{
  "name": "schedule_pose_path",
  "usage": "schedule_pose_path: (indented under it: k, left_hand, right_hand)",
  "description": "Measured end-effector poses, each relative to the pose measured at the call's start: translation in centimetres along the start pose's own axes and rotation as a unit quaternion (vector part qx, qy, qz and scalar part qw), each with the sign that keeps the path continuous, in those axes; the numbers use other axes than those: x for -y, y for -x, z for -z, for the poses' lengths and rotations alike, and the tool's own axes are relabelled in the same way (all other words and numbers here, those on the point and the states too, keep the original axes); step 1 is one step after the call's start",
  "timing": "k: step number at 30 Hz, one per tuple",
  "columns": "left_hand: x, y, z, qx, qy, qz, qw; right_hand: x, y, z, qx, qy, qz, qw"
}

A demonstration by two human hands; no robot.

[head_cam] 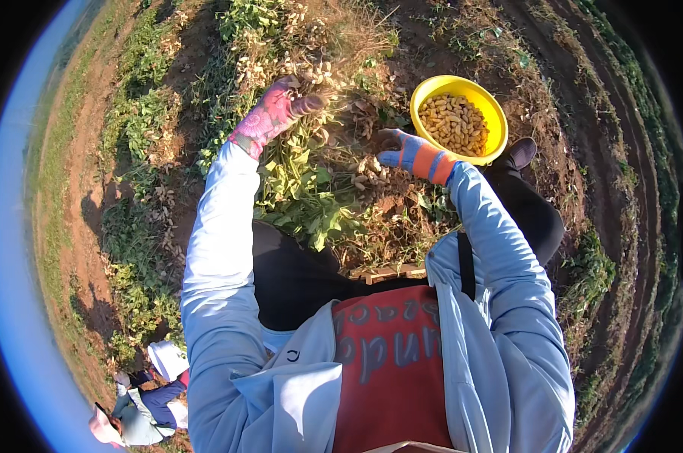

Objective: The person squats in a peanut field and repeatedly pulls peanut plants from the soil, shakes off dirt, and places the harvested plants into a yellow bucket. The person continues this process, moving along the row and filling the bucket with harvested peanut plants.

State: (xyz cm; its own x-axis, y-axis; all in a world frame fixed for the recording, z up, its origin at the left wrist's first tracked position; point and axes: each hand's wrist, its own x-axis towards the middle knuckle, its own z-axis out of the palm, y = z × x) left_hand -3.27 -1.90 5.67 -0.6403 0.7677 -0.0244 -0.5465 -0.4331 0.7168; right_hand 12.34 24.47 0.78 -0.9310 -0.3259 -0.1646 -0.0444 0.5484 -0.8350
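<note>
My left hand (269, 118), in a pink floral glove with dark fingertips, grips the root end of an uprooted peanut plant (296, 175). Pale pods (319, 73) and dry roots hang about its fingers, and green leaves spread below it. My right hand (419, 156) wears a blue and orange striped glove. Its thumb and fingers are apart, with nothing visible between them. Just beyond that wrist is a yellow plastic basin (497, 136), partly filled with picked peanuts (452, 122). A small cluster of peanuts (371, 174) lies left of the right hand.
Rows of pulled peanut plants (143, 124) run along the left over reddish soil. My bent leg and dark shoe (523, 153) are beside the basin. A wooden slatted edge (392, 273) shows by my lap. Another person (143, 416) sits at lower left near a white container (167, 359).
</note>
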Motion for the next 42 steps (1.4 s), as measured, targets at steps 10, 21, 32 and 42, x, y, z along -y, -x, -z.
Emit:
schedule_pose_path:
  k: [10, 21, 32, 42]
  left_hand:
    - [4.1, -7.2, -15.7, 0.054, -0.882, -0.204, 0.421]
    - [1.9, 1.1, -0.6, -0.086, -0.804, -0.06, 0.586]
    - [15.5, 4.3, 2.6, 0.126, -0.834, 0.356, 0.403]
    - [22.2, 4.7, 8.0, 0.027, -0.819, 0.322, 0.474]
  right_hand:
    - [4.1, -3.4, -2.2, -0.107, -0.322, 0.012, 0.941]
    - [-16.2, 45.9, 33.2, -0.749, -0.466, 0.141, 0.45]
    - [-27.7, 46.0, 21.0, -0.671, -0.644, 0.001, 0.368]
    - [-19.6, 26.5, 19.1, -0.419, -0.619, -0.093, 0.657]
